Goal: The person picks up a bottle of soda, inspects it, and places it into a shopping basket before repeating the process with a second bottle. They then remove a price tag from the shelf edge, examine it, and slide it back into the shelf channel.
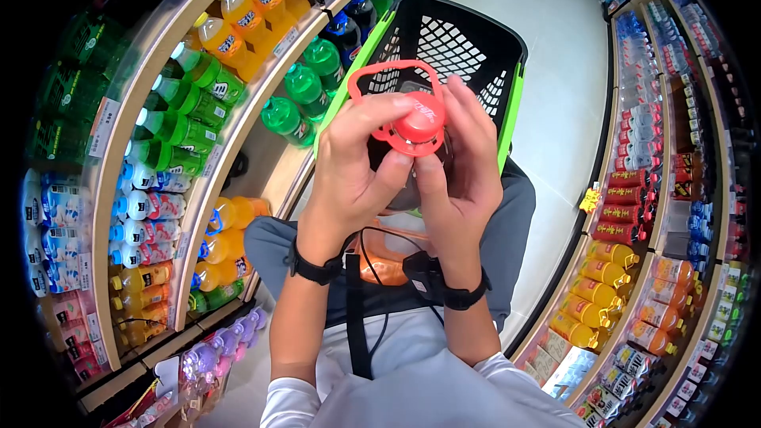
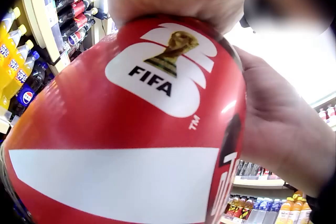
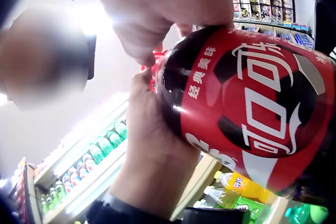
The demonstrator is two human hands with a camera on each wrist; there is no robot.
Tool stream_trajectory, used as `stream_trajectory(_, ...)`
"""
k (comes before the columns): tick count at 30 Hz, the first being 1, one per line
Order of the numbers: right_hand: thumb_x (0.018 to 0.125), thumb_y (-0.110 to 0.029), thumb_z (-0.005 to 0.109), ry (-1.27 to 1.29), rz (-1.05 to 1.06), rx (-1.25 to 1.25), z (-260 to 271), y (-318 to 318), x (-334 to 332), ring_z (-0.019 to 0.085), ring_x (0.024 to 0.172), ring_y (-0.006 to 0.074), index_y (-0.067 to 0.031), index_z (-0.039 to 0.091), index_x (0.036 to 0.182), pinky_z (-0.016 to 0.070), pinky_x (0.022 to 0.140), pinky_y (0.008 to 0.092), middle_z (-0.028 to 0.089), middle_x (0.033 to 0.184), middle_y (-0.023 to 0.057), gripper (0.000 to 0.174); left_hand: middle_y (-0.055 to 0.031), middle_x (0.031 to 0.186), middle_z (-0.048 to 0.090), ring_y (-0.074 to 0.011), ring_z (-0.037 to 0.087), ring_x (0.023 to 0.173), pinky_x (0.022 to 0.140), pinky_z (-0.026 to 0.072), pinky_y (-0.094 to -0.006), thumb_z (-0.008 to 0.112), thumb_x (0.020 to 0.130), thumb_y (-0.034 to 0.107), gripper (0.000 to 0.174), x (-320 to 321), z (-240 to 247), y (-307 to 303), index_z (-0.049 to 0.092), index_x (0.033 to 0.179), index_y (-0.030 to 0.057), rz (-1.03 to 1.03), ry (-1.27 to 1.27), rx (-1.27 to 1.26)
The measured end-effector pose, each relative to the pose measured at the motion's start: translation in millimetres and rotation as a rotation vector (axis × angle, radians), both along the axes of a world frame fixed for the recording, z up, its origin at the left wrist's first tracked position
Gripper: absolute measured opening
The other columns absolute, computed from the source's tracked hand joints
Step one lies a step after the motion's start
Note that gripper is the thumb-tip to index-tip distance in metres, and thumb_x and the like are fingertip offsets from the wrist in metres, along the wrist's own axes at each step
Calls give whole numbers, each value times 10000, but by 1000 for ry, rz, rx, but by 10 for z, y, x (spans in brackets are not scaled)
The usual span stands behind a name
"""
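Observation:
A large cola bottle (image 3: pixel 262 98) with a red label is held between both hands, its red cap (image 1: pixel 422 117) pointing up toward the head camera. A red carrying handle (image 1: pixel 394 64) loops out from the neck below the cap. The left hand (image 1: pixel 349 166) grips the neck from the left, its index finger against the cap and its thumb just beneath. From the other side, the right hand (image 1: pixel 464 174) curls round the neck and shoulder, thumb close to the left one. The left wrist view shows the label (image 2: pixel 121 124) with a FIFA trophy print. Most of the bottle's body is hidden in the head view.
A black shopping basket (image 1: pixel 461 9) with green edges stands just ahead of the hands. Shelves of orange soda (image 1: pixel 238 20) and green bottles (image 1: pixel 289 119) line the left. More drink shelves (image 1: pixel 626 214) run along the right, across a pale floor aisle (image 1: pixel 559 55).

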State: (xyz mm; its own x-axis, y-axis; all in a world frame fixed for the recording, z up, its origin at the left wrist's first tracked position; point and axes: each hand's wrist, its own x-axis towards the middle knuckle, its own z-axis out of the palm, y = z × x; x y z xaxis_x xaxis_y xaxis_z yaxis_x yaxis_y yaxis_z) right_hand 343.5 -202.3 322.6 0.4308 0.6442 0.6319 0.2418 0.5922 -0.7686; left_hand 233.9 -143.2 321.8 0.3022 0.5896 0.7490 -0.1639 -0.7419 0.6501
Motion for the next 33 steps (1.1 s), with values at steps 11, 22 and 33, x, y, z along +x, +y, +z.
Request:
stream_trajectory(11, 754, -7, 689, -399, 4, 219, 97, 31, 156, 566, 1104, 416, -55, 652, 1120, 499, 892, 439, 608, 1209, 175, 372, -208, 1185, 600, -387, 600, 1002, 900, 447, -453, 548, 865, 147, 486, -141, 125, -11, 459, 1317, -10, -6, 193, 147)
stream_trajectory(22, 743, -85, 723, -369, 19, 161, 140, -9, 187, 613, 1017, 346, -42, 637, 1138, 505, 886, 391, 661, 1099, 130, 407, -213, 1118, 614, -398, 602, 1008, 891, 461, -460, 490, 965, 356, 437, -132, 84, -52, 487, 1265, 37, 6, 194, 136)
stream_trajectory(33, 763, -175, 712, -397, 89, 186, 68, 24, 155, 617, 990, 354, -26, 654, 1098, 504, 869, 405, 671, 1047, 128, 372, -196, 1080, 643, -377, 636, 976, 864, 480, -441, 543, 926, 424, 453, -160, -83, -79, 479, 1205, 74, 39, 36, 133)
